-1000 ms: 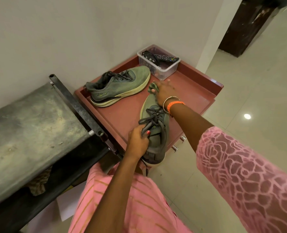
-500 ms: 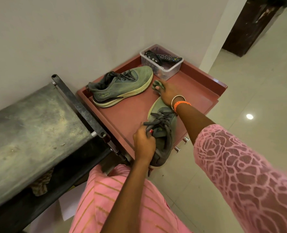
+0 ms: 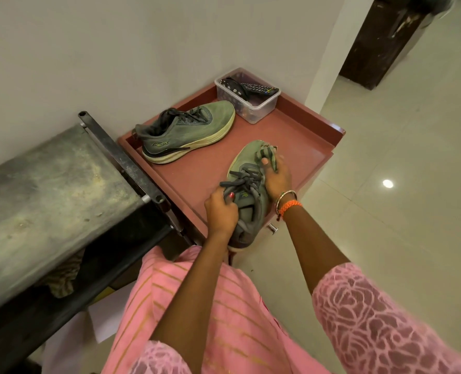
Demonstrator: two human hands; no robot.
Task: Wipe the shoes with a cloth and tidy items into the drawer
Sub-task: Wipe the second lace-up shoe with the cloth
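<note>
The cloth (image 3: 266, 155) has been drawn back from beyond the toe of the near shoe (image 3: 247, 184) onto its upper: half a second ago it was held past the tip, over the tray, and it is now pressed against the right side of the toe by the right hand (image 3: 276, 176), whose fingers are curled round the bunched fabric. The shoe itself has been kept in much the same place, heel hanging over the near edge of the tray (image 3: 305, 147) and toe pointing away, and it is gripped at the laces and collar by the left hand (image 3: 220, 210), thumb on top. From this it may be judged that a wiping stroke along the toe is under way and that this shoe is only partly cleaned. The second shoe (image 3: 186, 133) lies on its sole further back, near the wall, well apart from both hands and untouched; its wiping appears to be outstanding. The tidying step has evidently not been begun: the box (image 3: 247, 110) with the remotes (image 3: 259, 89) stands at the far corner of the tray. No drawer front can be made out; only a small knob (image 3: 272, 228) is seen below the tray edge, beside the shoe's heel. The fingers of the left hand are hidden behind the shoe, and most of the cloth is covered by the right hand. How dirty the upper remains cannot be told.
</note>
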